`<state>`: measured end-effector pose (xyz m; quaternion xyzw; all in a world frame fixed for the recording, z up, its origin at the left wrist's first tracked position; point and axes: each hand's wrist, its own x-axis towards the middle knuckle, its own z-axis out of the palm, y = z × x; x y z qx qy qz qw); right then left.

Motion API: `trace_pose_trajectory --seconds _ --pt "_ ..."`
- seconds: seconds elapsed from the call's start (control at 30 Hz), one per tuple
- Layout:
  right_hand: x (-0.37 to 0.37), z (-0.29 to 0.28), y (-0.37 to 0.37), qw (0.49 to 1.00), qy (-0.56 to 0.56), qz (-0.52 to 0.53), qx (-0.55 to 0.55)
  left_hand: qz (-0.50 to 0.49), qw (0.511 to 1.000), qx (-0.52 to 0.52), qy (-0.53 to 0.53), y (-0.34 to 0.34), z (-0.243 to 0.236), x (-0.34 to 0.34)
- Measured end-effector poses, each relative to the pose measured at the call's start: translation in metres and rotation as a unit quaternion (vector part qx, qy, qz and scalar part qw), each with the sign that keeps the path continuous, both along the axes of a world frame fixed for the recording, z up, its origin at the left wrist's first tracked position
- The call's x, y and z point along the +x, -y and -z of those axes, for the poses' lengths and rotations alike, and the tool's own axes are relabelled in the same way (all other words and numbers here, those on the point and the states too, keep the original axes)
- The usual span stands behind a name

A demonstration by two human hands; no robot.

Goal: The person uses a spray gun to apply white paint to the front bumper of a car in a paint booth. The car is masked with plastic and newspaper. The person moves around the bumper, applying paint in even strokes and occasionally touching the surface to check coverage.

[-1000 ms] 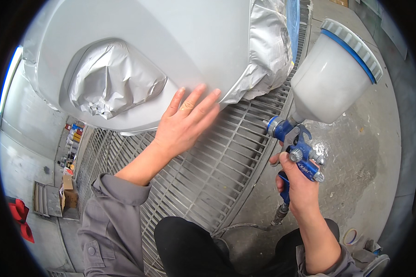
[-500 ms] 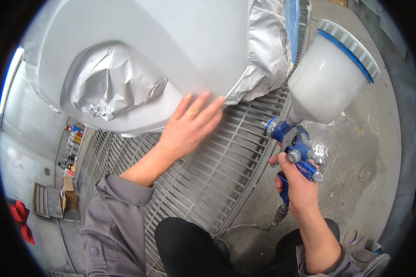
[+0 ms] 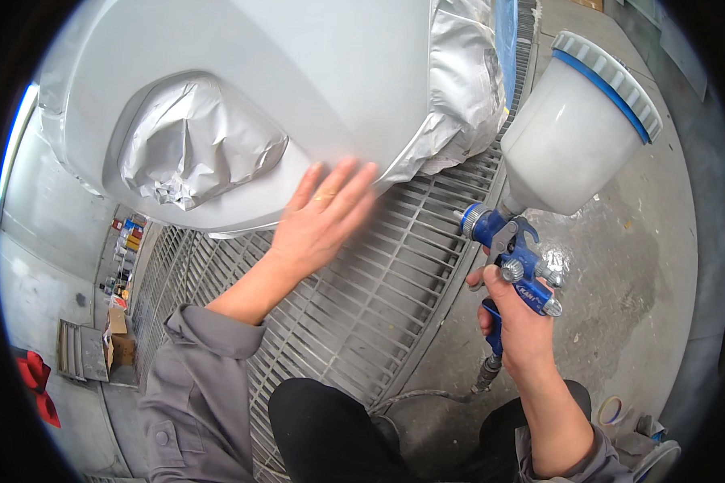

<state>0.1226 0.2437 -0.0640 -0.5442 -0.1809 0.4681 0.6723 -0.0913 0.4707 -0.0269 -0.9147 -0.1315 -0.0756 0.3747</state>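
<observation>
A large light-grey car bumper (image 3: 314, 72) fills the upper left. Crumpled silver masking paper (image 3: 205, 141) covers its rounded opening, and more of it wraps the bumper's right end. My left hand (image 3: 318, 213) lies over the bumper's lower edge, fingers stretched out and slightly blurred, holding nothing; whether the fingertips press on the surface I cannot tell. In my right hand (image 3: 517, 314) is a blue spray gun (image 3: 519, 258), its handle wrapped by my fingers. On top of the gun sits a tilted whitish paint cup (image 3: 572, 133) with a ribbed lid.
A metal floor grate (image 3: 362, 306) runs beneath the bumper. From the gun's handle an air hose (image 3: 435, 394) trails to the floor between my legs. Cans and bottles (image 3: 125, 249) stand at the left beside a cardboard box (image 3: 121, 346). A tape roll (image 3: 610, 410) lies lower right.
My left hand has slid slightly left along the bumper's lower edge. The right hand and spray gun stay nearly still.
</observation>
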Motion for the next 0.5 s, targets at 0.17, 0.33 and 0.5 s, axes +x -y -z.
trace_pose_trajectory --seconds 0.17,0.33,0.5 --pt "0.008 0.008 0.002 1.0 0.012 0.003 -0.008 0.047 0.986 -0.158 0.008 0.07 0.027 -0.038" --pt "0.006 0.008 0.002 1.0 -0.004 -0.015 -0.006 -0.096 0.825 -0.518 -0.204 0.198 0.076 -0.038" --pt "-0.001 0.003 0.004 1.0 0.011 -0.014 -0.004 -0.072 0.692 -0.624 -0.356 0.225 0.124 -0.039"
